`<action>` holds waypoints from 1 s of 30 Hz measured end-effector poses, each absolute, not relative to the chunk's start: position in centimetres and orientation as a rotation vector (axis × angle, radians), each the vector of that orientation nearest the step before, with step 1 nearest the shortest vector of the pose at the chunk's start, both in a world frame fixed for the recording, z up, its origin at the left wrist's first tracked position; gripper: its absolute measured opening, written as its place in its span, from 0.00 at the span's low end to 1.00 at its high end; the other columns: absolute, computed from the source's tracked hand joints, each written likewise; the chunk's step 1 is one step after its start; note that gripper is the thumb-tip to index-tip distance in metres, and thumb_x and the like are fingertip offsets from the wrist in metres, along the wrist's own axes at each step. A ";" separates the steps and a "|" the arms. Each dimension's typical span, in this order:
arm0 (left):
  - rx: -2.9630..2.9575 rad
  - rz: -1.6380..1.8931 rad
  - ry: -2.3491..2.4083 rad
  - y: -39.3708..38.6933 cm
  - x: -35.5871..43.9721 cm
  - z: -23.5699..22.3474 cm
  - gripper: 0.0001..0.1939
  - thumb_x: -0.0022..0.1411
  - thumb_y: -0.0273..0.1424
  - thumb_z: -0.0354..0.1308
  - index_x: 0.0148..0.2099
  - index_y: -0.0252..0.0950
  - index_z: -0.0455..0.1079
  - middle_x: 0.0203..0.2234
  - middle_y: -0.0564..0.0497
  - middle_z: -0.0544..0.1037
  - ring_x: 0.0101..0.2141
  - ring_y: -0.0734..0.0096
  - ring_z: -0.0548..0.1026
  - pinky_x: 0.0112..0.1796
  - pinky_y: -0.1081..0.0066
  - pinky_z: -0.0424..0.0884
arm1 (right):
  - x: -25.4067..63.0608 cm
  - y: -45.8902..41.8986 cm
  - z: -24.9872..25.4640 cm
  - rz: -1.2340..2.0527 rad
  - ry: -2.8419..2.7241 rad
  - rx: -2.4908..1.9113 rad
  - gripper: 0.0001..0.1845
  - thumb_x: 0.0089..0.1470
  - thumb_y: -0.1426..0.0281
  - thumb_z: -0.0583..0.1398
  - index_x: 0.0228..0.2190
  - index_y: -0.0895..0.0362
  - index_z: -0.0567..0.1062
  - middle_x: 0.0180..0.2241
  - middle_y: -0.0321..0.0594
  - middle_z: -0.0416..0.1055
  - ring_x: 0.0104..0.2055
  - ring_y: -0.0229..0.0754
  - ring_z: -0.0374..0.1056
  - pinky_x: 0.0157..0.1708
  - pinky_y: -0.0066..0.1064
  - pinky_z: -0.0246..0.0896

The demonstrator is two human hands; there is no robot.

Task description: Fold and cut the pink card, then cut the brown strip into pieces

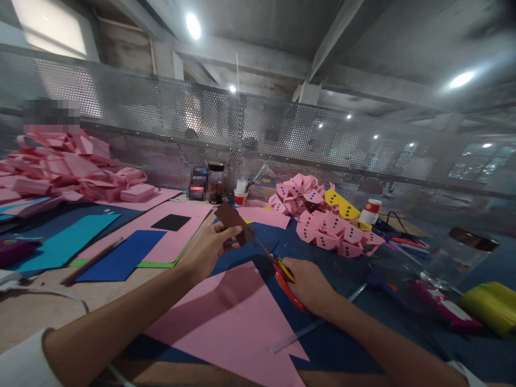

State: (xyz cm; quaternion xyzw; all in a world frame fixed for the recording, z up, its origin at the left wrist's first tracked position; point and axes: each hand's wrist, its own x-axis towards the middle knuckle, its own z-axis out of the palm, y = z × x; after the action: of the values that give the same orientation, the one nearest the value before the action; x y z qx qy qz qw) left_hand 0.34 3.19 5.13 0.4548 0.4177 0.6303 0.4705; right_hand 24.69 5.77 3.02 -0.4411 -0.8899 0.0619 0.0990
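Note:
My left hand point(209, 247) pinches a small dark brown piece of card point(230, 217), held up above the mat. In my right hand point(310, 285) is a pair of scissors point(287, 287) with red and yellow handles, fingers wrapped round the grips. The blades point up and left, meeting the card's right edge; whether they are parted I cannot tell. Beneath both hands a large pink sheet point(226, 312) lies on the dark blue mat point(322, 344), with a shadow across it. A pale translucent stick point(290, 339) rests over the sheet's right edge.
Pink folded paper pieces point(80, 166) heap at the far left. Blue card point(124, 255) and a black piece point(171, 222) lie left. Dotted pink paper shapes point(334, 231) stand behind my right hand. Paper cups point(241, 193), a lidded jar point(459, 258) and a yellow roll point(492, 306) stand around.

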 end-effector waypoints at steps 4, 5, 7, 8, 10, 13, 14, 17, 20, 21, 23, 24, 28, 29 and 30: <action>1.128 1.552 1.034 3.2 0.3 5.1 0.14 0.53 0.36 0.65 0.40 0.34 0.75 0.35 0.46 0.79 0.35 0.66 0.75 0.34 0.71 0.70 | 24.7 5.7 3.1 0.211 -2.624 -1.275 0.09 0.60 0.66 0.52 0.30 0.55 0.67 0.30 0.37 0.73 0.30 0.37 0.66 0.27 0.29 0.40; 1.129 1.555 1.036 3.2 0.3 5.1 0.14 0.53 0.36 0.65 0.40 0.34 0.75 0.35 0.46 0.79 0.35 0.66 0.75 0.34 0.70 0.70 | 24.7 5.7 3.0 0.212 -2.625 -1.277 0.09 0.60 0.65 0.52 0.30 0.55 0.67 0.30 0.37 0.73 0.30 0.37 0.67 0.27 0.29 0.40; 1.133 1.559 1.036 3.3 0.3 5.1 0.14 0.53 0.37 0.65 0.40 0.34 0.75 0.35 0.46 0.79 0.34 0.67 0.75 0.33 0.71 0.70 | 24.6 5.7 2.9 0.208 -2.628 -1.280 0.10 0.60 0.65 0.52 0.30 0.56 0.67 0.31 0.37 0.73 0.30 0.37 0.67 0.27 0.29 0.41; 1.135 1.560 1.037 3.3 0.3 5.1 0.14 0.53 0.37 0.65 0.40 0.34 0.75 0.35 0.46 0.79 0.34 0.67 0.75 0.33 0.71 0.70 | 24.6 5.7 2.9 0.205 -2.629 -1.277 0.10 0.61 0.65 0.52 0.31 0.56 0.67 0.31 0.38 0.73 0.30 0.37 0.67 0.27 0.29 0.41; 1.134 1.566 1.043 3.3 0.3 5.1 0.13 0.53 0.36 0.65 0.39 0.34 0.75 0.35 0.46 0.79 0.34 0.68 0.75 0.32 0.72 0.70 | 24.7 5.8 2.7 0.207 -2.626 -1.265 0.10 0.61 0.64 0.52 0.31 0.56 0.67 0.31 0.37 0.73 0.31 0.38 0.67 0.27 0.29 0.41; 1.128 1.574 1.043 3.3 0.3 5.1 0.13 0.53 0.36 0.65 0.39 0.35 0.75 0.34 0.48 0.79 0.34 0.68 0.75 0.32 0.73 0.69 | 24.7 5.8 2.7 0.234 -2.617 -1.244 0.10 0.60 0.65 0.52 0.30 0.56 0.66 0.30 0.37 0.72 0.31 0.37 0.66 0.27 0.29 0.41; 1.127 1.574 1.039 3.2 0.3 5.1 0.12 0.54 0.36 0.65 0.39 0.36 0.76 0.34 0.48 0.79 0.34 0.68 0.75 0.32 0.73 0.69 | 24.7 5.8 2.7 0.245 -2.617 -1.237 0.09 0.60 0.65 0.52 0.30 0.56 0.66 0.30 0.37 0.72 0.31 0.37 0.66 0.27 0.29 0.41; 1.131 1.567 1.041 3.2 0.4 5.1 0.12 0.54 0.36 0.64 0.40 0.36 0.76 0.34 0.49 0.80 0.34 0.69 0.75 0.32 0.73 0.69 | 24.8 5.8 2.7 0.262 -2.621 -1.220 0.09 0.60 0.66 0.52 0.30 0.55 0.66 0.30 0.37 0.72 0.30 0.37 0.66 0.28 0.28 0.41; 1.144 1.568 1.052 3.1 0.4 5.1 0.12 0.54 0.37 0.64 0.39 0.36 0.76 0.35 0.48 0.80 0.34 0.68 0.75 0.32 0.73 0.69 | 24.7 5.8 2.8 0.266 -2.622 -1.227 0.09 0.60 0.65 0.52 0.30 0.56 0.66 0.30 0.37 0.72 0.31 0.37 0.66 0.28 0.28 0.42; 1.147 1.567 1.052 3.1 0.4 5.1 0.12 0.54 0.37 0.64 0.40 0.36 0.76 0.35 0.48 0.80 0.34 0.68 0.75 0.33 0.72 0.69 | 24.7 5.8 2.8 0.267 -2.622 -1.234 0.09 0.60 0.65 0.52 0.30 0.56 0.66 0.30 0.37 0.72 0.31 0.37 0.66 0.28 0.28 0.42; 1.146 1.565 1.052 3.2 0.4 5.1 0.13 0.54 0.37 0.64 0.40 0.36 0.76 0.36 0.48 0.80 0.35 0.68 0.75 0.33 0.72 0.69 | 24.7 5.8 2.8 0.271 -2.623 -1.238 0.09 0.60 0.66 0.52 0.30 0.56 0.66 0.30 0.37 0.72 0.31 0.37 0.65 0.28 0.28 0.42; 1.145 1.565 1.052 3.2 0.4 5.1 0.13 0.54 0.37 0.64 0.40 0.36 0.76 0.36 0.48 0.80 0.35 0.67 0.75 0.34 0.72 0.69 | 24.7 5.7 2.8 0.275 -2.623 -1.234 0.09 0.60 0.66 0.52 0.30 0.56 0.66 0.30 0.37 0.72 0.31 0.37 0.65 0.28 0.28 0.42; 1.152 1.565 1.057 3.2 0.3 5.1 0.14 0.55 0.38 0.64 0.41 0.35 0.75 0.38 0.46 0.80 0.37 0.66 0.75 0.33 0.73 0.69 | 24.7 5.8 2.7 0.280 -2.609 -1.216 0.09 0.60 0.66 0.52 0.29 0.56 0.66 0.29 0.37 0.72 0.29 0.36 0.65 0.27 0.28 0.41; 1.153 1.564 1.063 3.2 0.3 5.1 0.15 0.55 0.38 0.64 0.42 0.35 0.75 0.38 0.46 0.79 0.37 0.66 0.75 0.33 0.73 0.69 | 24.7 5.8 2.6 0.281 -2.605 -1.215 0.09 0.60 0.66 0.52 0.29 0.56 0.65 0.29 0.37 0.72 0.29 0.36 0.64 0.27 0.28 0.41; 1.154 1.563 1.069 3.2 0.3 5.1 0.15 0.55 0.38 0.64 0.42 0.35 0.75 0.38 0.45 0.79 0.38 0.66 0.75 0.34 0.73 0.69 | 24.8 5.9 2.5 0.282 -2.602 -1.214 0.09 0.59 0.66 0.53 0.29 0.56 0.65 0.29 0.37 0.72 0.29 0.36 0.64 0.27 0.28 0.40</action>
State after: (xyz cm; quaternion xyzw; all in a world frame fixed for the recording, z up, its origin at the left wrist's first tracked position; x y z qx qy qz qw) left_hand 0.27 3.16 5.11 0.4660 0.4315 0.6309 0.4457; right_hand 24.75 5.89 2.54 -0.4173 -0.8945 0.0969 0.1281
